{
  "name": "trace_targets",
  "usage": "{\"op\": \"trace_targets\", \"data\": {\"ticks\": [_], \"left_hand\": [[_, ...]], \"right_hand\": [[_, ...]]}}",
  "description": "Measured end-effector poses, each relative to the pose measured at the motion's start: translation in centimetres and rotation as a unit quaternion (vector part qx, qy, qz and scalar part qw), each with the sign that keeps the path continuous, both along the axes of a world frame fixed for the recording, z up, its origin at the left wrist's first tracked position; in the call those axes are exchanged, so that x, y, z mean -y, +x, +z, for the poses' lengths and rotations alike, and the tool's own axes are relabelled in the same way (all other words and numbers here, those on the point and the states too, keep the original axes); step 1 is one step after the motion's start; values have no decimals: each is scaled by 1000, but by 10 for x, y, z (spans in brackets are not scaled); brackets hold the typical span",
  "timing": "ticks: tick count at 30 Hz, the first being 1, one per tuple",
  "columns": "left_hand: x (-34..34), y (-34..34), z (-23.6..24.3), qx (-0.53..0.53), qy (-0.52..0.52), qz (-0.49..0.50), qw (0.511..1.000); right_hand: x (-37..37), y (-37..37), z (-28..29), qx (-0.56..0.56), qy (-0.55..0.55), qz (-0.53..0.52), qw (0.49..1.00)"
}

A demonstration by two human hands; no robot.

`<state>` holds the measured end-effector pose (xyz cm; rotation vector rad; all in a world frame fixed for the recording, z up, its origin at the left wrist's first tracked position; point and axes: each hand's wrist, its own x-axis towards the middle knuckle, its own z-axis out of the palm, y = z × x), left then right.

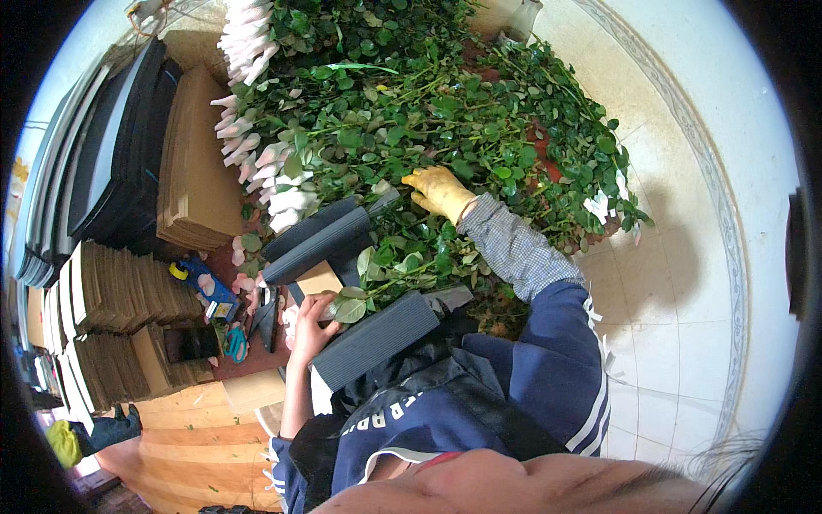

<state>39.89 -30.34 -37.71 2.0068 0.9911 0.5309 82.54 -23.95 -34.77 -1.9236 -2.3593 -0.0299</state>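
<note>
Head camera view, wide and round with black corners: a person in a blue jacket is working over a heap of leafy rose stems (385, 128) that is spreading across the far middle of the scene. Pale pink and white flower heads (291, 204) are lining its left side; most of the individual stems are disappearing under leaves.

The right hand (439, 192), in a yellow glove, is reaching into the leaves from the right. Its fingertips are meeting the foliage, and I cannot tell whether they are closing on a stem.

The bare left hand (313, 330) is curving its fingers beside a tan card (318, 279), next to leaves. Its grip is hard to make out, so I cannot tell what, if anything, it is pinching. A dark ridged board (375, 341) is lying just right of it, against the person's front; another ridged piece (318, 244) is lying beyond the card.

Farther left, a blue tape dispenser (214, 295) and teal-handled scissors (237, 344) are resting before cardboard stacks (128, 291). A lime-green shape (62, 443) at the near left is staying unclear.
</note>
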Motion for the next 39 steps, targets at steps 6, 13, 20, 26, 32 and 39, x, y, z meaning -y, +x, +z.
{"op": "trace_targets", "data": {"ticks": [6, 13, 20, 26, 32, 39], "left_hand": [[1, -3, 2, -14, 5, 9, 1000], [-5, 2, 2, -17, 20, -15, 1000], [1, -5, 1, -13, 2, 6, 1000], [4, 0, 5, 12, -34, 25, 999], [3, 4, 6, 17, -13, 26, 999], [10, -7, 22, -109, 81, 13, 991]], "right_hand": [[-26, -40, 89, -59, 171, -86, 980], [-146, 25, 44, 3, -56, -228, 972], [-137, -8, 113, 93, 437, 5, 894], [-78, 141, 148, 27, 509, -136, 850], [43, 69, 223, 121, 259, 55, 957], [118, -15, 62, 206, -86, 71, 972]]}}
